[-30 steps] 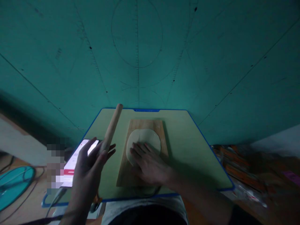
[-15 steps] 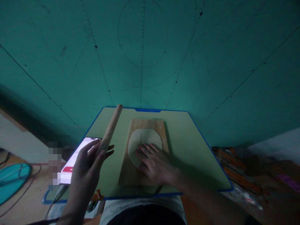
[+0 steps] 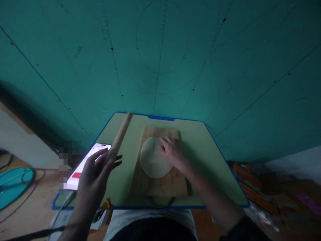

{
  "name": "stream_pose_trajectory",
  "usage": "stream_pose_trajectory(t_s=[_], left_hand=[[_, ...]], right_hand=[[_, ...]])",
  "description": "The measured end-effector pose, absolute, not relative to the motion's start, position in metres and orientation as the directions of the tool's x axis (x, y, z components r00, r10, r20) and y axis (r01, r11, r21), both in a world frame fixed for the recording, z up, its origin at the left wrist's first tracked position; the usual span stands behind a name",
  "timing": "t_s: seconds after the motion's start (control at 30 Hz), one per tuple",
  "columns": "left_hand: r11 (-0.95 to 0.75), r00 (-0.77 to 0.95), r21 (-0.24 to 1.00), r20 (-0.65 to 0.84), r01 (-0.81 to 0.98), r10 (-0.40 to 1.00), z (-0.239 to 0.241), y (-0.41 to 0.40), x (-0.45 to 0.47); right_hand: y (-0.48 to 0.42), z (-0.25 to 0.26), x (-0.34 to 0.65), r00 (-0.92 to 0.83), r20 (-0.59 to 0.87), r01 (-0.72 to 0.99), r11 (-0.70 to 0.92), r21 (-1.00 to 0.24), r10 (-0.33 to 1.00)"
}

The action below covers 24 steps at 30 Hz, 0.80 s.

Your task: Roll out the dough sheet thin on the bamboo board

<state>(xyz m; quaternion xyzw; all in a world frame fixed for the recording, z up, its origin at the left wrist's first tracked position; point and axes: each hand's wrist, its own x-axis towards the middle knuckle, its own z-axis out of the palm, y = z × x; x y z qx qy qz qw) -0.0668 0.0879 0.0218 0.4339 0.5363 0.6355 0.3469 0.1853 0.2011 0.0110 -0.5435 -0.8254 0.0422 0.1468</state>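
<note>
On the left side of the tabletop (image 3: pixel 204 157), a lit phone (image 3: pixel 86 164) lies by the left edge. The left hand (image 3: pixel 96 172) is in front of it, wrapped around the near end of a rolling pin (image 3: pixel 122 132). The pin points toward the far left corner and does not touch the dough (image 3: pixel 151 162). In the middle, a wooden board (image 3: pixel 160 189) runs from near the far edge to the near edge. The dough lies on it, already flat and nearly round, so much of the flattening looks done. Its rim is a bit uneven, and I can't tell if it is thin enough. The right hand (image 3: pixel 173 152) has bent fingers at the dough's far right side; I can't tell if they pinch it.
</note>
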Motion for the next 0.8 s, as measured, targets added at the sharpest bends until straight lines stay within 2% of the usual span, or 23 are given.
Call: stream_pose_trajectory(t_s=[0.13,0.3,0.5,0.8], left_hand=[[-0.159,-0.378,0.987,0.154,0.019,0.913,0.021,0.09,-0.065],[-0.127,-0.372,0.992,0.114,-0.008,0.921,0.033,0.095,-0.065],[-0.094,-0.377,0.995,0.078,-0.026,0.923,0.039,0.108,-0.064],[-0.051,-0.378,0.998,0.035,-0.033,0.925,0.042,0.111,-0.057]], right_hand=[[0.209,0.017,0.181,-0.259,0.202,0.942,0.293,-0.163,0.945],[0.216,0.017,0.18,-0.268,0.234,0.947,0.3,-0.112,0.934],[0.22,0.01,0.183,-0.252,0.312,0.939,0.31,-0.151,0.916],[0.224,0.004,0.189,-0.23,0.343,0.92,0.318,-0.228,0.911]])
